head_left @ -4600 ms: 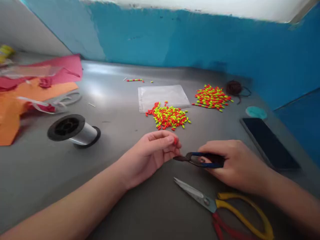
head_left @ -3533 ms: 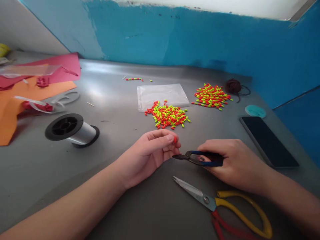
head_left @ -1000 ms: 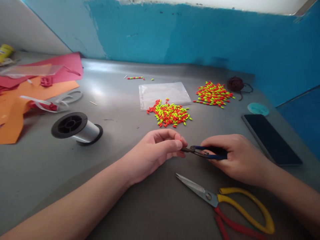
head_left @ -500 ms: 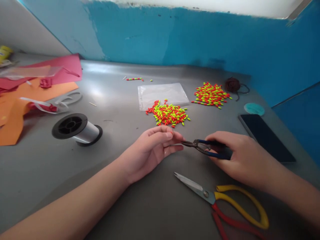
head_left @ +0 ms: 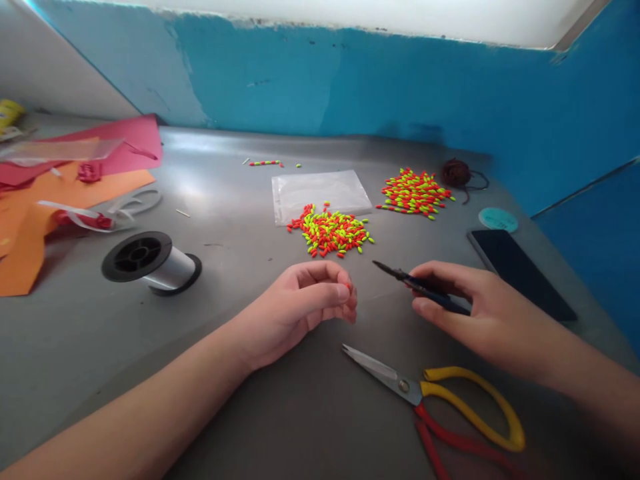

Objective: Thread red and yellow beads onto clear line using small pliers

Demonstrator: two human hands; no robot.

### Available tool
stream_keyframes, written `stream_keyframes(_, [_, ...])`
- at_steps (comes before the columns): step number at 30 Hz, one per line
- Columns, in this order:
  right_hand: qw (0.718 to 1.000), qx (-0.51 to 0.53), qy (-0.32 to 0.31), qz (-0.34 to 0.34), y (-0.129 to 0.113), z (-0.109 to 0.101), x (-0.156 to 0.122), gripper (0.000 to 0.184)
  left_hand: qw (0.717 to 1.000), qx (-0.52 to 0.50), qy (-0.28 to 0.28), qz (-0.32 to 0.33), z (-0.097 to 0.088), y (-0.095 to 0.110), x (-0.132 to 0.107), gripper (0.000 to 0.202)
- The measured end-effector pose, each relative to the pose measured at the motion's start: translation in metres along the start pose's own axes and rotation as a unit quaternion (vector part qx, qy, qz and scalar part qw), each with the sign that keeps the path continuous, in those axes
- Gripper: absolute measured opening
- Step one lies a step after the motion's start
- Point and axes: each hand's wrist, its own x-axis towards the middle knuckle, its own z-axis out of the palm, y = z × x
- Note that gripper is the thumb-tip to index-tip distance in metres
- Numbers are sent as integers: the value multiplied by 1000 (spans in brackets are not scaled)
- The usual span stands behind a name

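Two hands here, with the pliers (head_left: 423, 285) just pulled back from the left hand (head_left: 300, 307) and gripped in the right hand (head_left: 480, 313), a tiny red bead (head_left: 347, 287) still pinched in the left fingertips.

Craft workshop: bead piles (head_left: 330, 233), scissors (head_left: 400, 390).

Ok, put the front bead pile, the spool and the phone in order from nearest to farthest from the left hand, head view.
From the left hand:
1. Front bead pile, straight ahead of it.
2. Spool, off to its left.
3. Phone, far right.
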Motion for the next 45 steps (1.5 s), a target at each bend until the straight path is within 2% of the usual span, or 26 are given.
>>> stream_keyframes(3, [999,-4,-28,-16,-5,3,-1,26,1000,17,-14,-9,-1,0,-1,8])
stream_keyframes(9, [998,-21,-36,-44,-9,6,-4,26,999,30,-17,-8,2,-1,-1,8])
stream_keyframes(20, [999,-13,-27,-24,-16,6,-8,23,999,50,-2,5,3,-2,-2,12])
stream_keyframes(32, [995,-24,-94,-26,-22,6,-13,16,994,103,17,-12,6,0,-4,19])
stream_keyframes(37, [990,-50,-129,-15,-25,9,-12,26,997,65,28,-24,9,-3,-4,18])
stream_keyframes(41, [989,-67,-131,-8,-25,15,-8,34,999,6,28,-38,11,-7,-4,17])
stream_keyframes(45, [990,-65,-129,-1,-23,17,-7,37,998,3,26,-54,11,-7,-2,14])
